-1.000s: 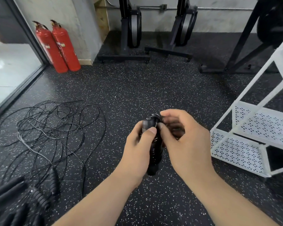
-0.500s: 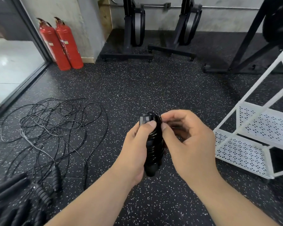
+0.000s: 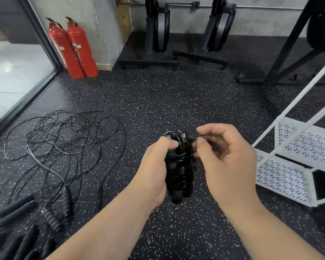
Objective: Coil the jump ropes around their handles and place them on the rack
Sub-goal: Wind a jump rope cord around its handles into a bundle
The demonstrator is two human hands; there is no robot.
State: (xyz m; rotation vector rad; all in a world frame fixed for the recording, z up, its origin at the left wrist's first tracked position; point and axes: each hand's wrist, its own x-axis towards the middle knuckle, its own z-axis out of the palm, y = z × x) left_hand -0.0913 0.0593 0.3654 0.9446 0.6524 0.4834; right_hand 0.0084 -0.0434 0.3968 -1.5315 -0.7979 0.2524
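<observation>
The left hand (image 3: 154, 171) grips the wound jump rope (image 3: 178, 169) upright in mid-scene, fingers curled round its paired handles and thumb pressed on the top turns. The right hand (image 3: 227, 166) pinches the loose cord end (image 3: 193, 137) between thumb and forefinger, just right of the bundle's top. This looks like securing the last turn. Next, that end probably needs tucking under a coil, then a reach right to the white rack (image 3: 281, 177). Uncoiled ropes (image 3: 64, 139) lie tangled on the floor at left.
</observation>
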